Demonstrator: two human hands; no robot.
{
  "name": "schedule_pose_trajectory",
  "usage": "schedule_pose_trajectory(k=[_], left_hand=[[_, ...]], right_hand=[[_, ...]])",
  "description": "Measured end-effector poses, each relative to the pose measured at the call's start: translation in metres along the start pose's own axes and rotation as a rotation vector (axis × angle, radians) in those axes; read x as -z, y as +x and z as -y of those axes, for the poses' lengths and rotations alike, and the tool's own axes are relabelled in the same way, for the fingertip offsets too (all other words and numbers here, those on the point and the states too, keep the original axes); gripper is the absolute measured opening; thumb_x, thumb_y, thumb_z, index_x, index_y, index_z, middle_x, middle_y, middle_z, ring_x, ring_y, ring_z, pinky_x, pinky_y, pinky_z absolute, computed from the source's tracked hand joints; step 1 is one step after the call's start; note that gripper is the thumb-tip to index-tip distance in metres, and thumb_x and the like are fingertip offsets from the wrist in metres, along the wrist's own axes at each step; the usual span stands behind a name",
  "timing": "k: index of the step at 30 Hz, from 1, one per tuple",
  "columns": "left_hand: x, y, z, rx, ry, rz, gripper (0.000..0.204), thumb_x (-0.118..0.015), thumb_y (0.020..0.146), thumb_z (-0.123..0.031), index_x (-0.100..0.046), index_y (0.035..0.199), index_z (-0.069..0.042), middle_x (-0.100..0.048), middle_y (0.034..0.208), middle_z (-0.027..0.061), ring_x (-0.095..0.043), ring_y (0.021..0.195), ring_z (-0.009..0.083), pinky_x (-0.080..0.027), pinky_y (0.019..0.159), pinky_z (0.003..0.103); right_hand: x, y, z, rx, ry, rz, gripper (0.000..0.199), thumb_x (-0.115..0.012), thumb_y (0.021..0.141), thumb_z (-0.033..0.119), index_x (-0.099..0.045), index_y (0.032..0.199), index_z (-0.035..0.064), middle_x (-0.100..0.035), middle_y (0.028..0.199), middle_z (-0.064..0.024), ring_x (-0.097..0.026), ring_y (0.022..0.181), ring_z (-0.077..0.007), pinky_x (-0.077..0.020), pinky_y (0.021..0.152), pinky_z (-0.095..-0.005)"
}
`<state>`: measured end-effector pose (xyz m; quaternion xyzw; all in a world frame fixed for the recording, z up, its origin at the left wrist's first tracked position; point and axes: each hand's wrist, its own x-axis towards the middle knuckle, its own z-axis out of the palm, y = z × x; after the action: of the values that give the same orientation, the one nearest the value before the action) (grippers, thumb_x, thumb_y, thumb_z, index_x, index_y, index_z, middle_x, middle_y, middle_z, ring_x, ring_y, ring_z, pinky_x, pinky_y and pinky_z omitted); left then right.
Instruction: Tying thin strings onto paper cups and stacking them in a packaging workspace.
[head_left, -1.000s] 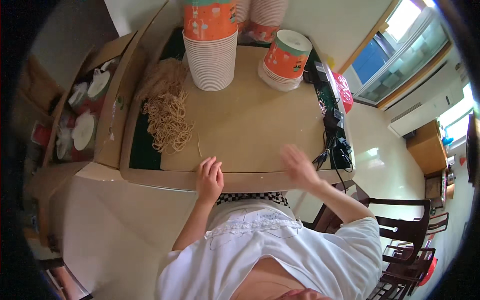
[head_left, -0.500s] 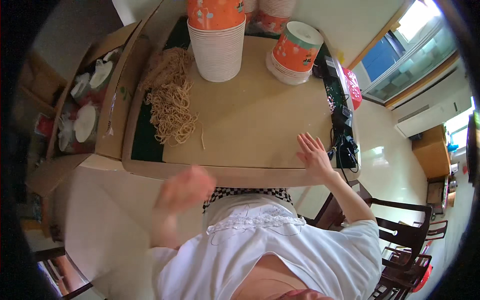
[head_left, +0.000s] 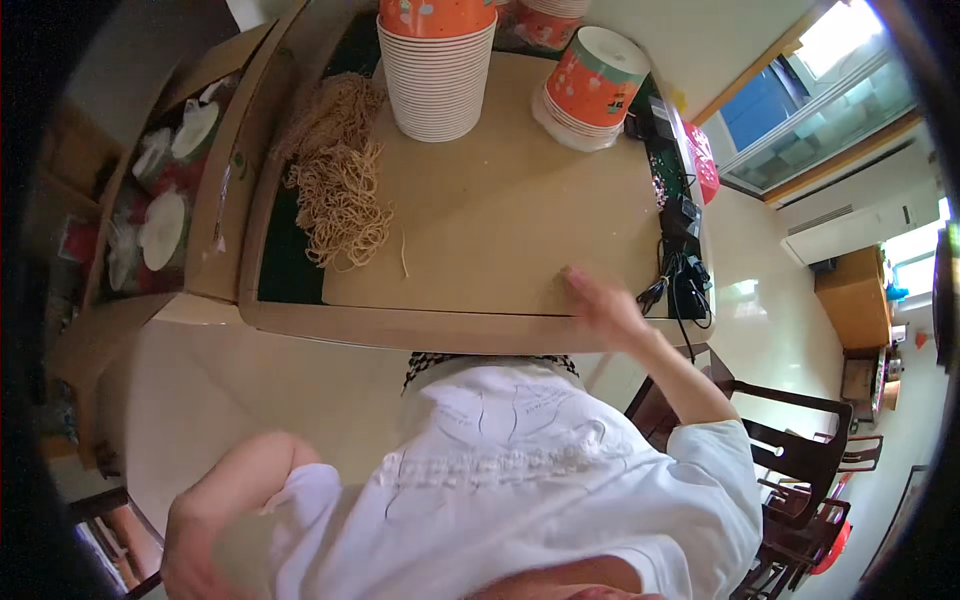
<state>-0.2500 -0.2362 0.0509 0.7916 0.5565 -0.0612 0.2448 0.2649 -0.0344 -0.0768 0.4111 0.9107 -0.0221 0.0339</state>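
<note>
My right hand (head_left: 603, 303) hovers over or rests on the near right part of a brown board (head_left: 480, 220) on the table; I see nothing in it, but its fingers are smeared by motion. Down at the lower left, away from the table, is my left hand (head_left: 190, 562), blurred, with its fingers not readable. A tangled heap of beige string (head_left: 345, 205) lies at the board's left side, with one short loose strand (head_left: 404, 255) beside it. Nested white paper tubs (head_left: 440, 85) with orange print stand at the back. An orange and green paper tub stack (head_left: 595, 85) stands upside down to their right.
At the left stands an open cardboard box (head_left: 215, 215) holding bagged white-bottomed tubs (head_left: 163, 230). Black cables and adapters (head_left: 682, 265) lie along the table's right edge. Dark wooden chairs (head_left: 800, 440) stand on the floor at the right.
My left hand has swung from near the table's front edge down to the lower left. My right hand has shifted left along the board, and its spread fingers have become blurred.
</note>
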Motion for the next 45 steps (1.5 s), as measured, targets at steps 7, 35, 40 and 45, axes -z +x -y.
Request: schedule_pose_trajectory(k=[7,35,40,45], left_hand=[[0.035,0.173,-0.035,-0.515,-0.911,-0.476,0.012,-0.063,0.083,-0.004,-0.065,0.095,-0.004,-0.067,0.098,0.0102,-0.064,0.088,0.0185,-0.051,0.075,0.03],[-0.052,0.403,-0.064,-0.012,-0.325,-0.677,0.054,-0.057,0.089,-0.025,-0.04,0.131,0.004,-0.038,0.138,0.0237,-0.04,0.125,0.0366,-0.035,0.102,0.043],[-0.058,0.496,-0.111,0.041,0.016,-0.501,0.081,-0.049,0.089,-0.05,-0.025,0.14,0.008,-0.022,0.147,0.0265,-0.018,0.138,0.0389,-0.013,0.113,0.051],[-0.064,0.576,-0.229,-0.365,-0.015,-0.521,0.069,-0.048,0.09,-0.042,-0.033,0.139,0.004,-0.03,0.147,0.0181,-0.022,0.139,0.031,-0.014,0.114,0.049]], right_hand=[[-0.026,-0.001,0.015,0.196,-0.096,-0.095,0.048,-0.045,0.093,0.03,-0.04,0.138,0.0139,-0.043,0.141,-0.0058,-0.044,0.125,-0.0205,-0.0388,0.098,-0.0424],[-0.022,0.067,-0.094,-0.347,0.189,-0.131,0.059,-0.052,0.09,0.031,-0.034,0.139,0.0025,-0.032,0.146,-0.018,-0.029,0.136,-0.0315,-0.0275,0.109,-0.0475],[0.011,0.016,-0.073,-0.424,0.173,0.086,0.057,-0.053,0.089,0.025,-0.036,0.136,-0.0019,-0.036,0.142,-0.0216,-0.034,0.132,-0.0337,-0.0292,0.109,-0.041],[-0.013,0.01,-0.096,-0.581,0.101,0.083,0.052,-0.047,0.087,0.015,-0.036,0.134,-0.0048,-0.036,0.14,-0.0253,-0.037,0.13,-0.0359,-0.0295,0.109,-0.0401]])
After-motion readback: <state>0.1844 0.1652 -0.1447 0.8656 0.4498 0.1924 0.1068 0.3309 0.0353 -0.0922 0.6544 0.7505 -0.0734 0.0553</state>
